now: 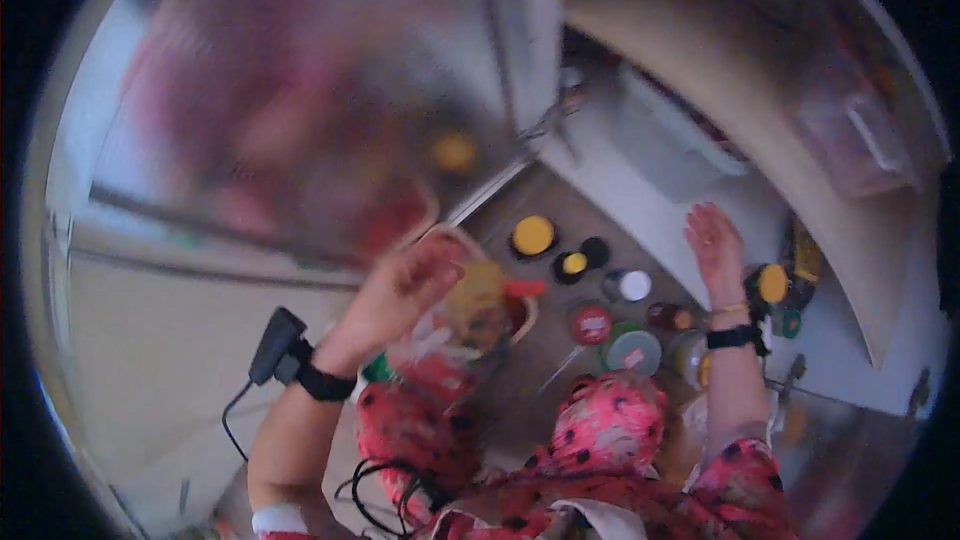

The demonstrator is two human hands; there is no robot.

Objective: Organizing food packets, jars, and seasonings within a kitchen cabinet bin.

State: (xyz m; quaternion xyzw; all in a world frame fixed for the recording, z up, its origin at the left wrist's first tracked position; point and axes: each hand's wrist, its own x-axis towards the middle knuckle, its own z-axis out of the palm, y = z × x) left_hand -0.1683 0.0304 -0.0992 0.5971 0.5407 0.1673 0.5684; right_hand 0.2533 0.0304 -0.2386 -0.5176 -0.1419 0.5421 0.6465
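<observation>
My left hand (409, 289) is over a basket (529, 324) filled with clear plastic bags (442, 341), near a yellow packet (480, 292). Blur hides whether its fingers grip anything. My right hand (716, 244) reaches out before the lower cabinet shelf (637, 210), fingers extended and nothing visible in it. Beside its wrist stands a jar with a yellow lid (772, 283). Between my hands, on the floor, are another yellow-lidded jar (533, 235), a smaller jar with a yellow top (574, 263), a white-lidded jar (635, 285) and a red-lidded jar (592, 325).
A glossy panel (300, 90) at upper left carries a blurred reflection. Inside the cabinet sits a pale plastic bin (667, 139); a curved-looking shelf board (712, 67) runs above it, bearing a clear box with a white handle (862, 135). A round green-rimmed container (634, 352) stands near my knee.
</observation>
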